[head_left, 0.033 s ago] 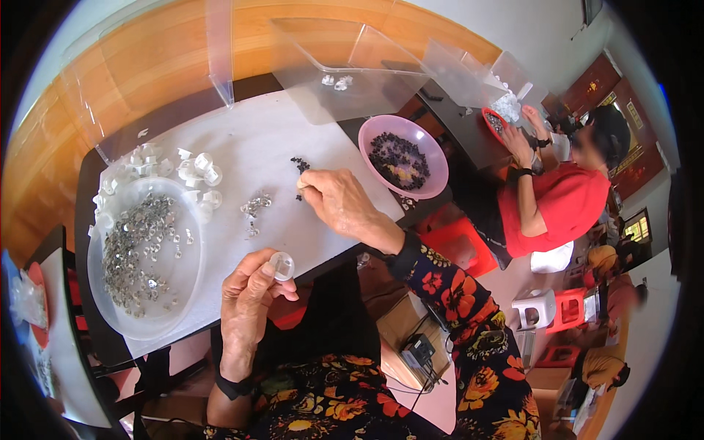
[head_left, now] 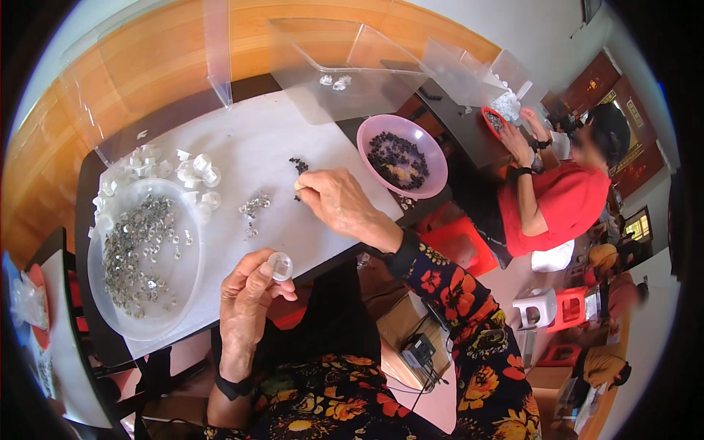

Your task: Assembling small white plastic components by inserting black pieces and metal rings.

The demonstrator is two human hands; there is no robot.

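My left hand (head_left: 248,293), near the table's front edge, is closed on a small round white plastic part (head_left: 280,266), pinched between thumb and fingers. To its upper right, my right hand (head_left: 339,199) reaches down to the white tabletop with fingertips pressed together. Small black parts (head_left: 298,165) lie in a short line right at those fingertips. Whether one is between them is hidden. A little pile of shiny metal-and-clear pieces (head_left: 254,206) sits on the table between my hands.
At left stands a translucent round tray (head_left: 192,271) of shiny small pieces, with white plastic parts (head_left: 196,170) behind it. A pink bowl (head_left: 365,139) of black parts is at right. Clear bins (head_left: 345,95) stand at the back. A co-worker in red (head_left: 554,209) works at right.
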